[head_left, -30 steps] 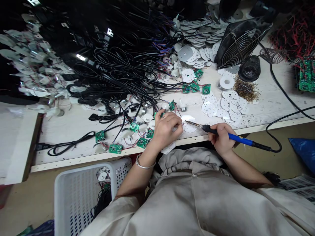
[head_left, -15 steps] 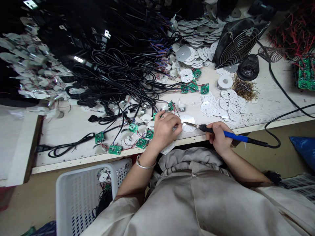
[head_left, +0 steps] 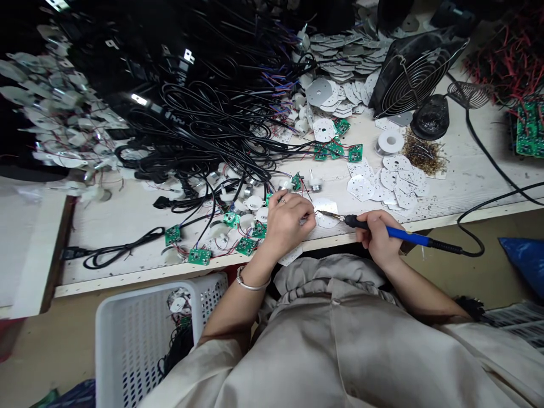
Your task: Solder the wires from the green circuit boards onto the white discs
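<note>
Where the workbench edge [head_left: 127,281] runs, the right hand [head_left: 378,238] grips a soldering iron [head_left: 403,233].

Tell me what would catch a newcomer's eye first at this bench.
A great tangle of black power cords fills the back left of the workbench. At the front edge, the right hand holds a blue-handled soldering iron, its tip beside the left hand above a white metal plate. At the back right stands a black fan with a wire guard.
</note>
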The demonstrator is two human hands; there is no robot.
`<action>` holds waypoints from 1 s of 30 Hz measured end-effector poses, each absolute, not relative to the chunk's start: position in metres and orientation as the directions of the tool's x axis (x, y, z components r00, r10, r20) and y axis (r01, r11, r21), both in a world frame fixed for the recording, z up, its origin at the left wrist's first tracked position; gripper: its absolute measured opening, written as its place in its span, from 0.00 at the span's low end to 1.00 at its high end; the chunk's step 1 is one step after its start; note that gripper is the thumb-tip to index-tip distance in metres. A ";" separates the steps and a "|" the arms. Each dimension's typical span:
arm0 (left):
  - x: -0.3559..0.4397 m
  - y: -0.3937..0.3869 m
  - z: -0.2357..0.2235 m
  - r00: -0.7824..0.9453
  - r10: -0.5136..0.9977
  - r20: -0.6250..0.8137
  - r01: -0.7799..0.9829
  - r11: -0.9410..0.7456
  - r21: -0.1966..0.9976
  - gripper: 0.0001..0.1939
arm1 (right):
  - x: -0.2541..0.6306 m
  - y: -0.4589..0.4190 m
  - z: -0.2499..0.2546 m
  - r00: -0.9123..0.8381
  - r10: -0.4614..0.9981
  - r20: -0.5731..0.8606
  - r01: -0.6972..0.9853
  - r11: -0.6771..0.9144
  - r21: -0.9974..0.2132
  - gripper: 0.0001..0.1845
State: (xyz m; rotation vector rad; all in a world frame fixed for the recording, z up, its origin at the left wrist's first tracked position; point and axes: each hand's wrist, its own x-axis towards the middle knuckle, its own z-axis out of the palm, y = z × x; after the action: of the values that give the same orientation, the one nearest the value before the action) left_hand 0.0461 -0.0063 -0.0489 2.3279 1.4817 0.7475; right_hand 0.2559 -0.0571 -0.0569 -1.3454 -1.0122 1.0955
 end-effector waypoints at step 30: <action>0.045 -0.010 -0.048 0.394 0.885 0.247 0.777 -0.465 0.424 0.05 | 0.262 -0.067 -0.071 -0.181 0.891 0.416 0.294 0.453 -0.842 0.20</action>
State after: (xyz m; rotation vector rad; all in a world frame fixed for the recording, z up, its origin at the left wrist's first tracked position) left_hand 0.0454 -0.0104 -0.0481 2.4132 1.4693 0.6510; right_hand 0.2622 -0.0672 -0.0713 -1.0273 -1.7137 0.7557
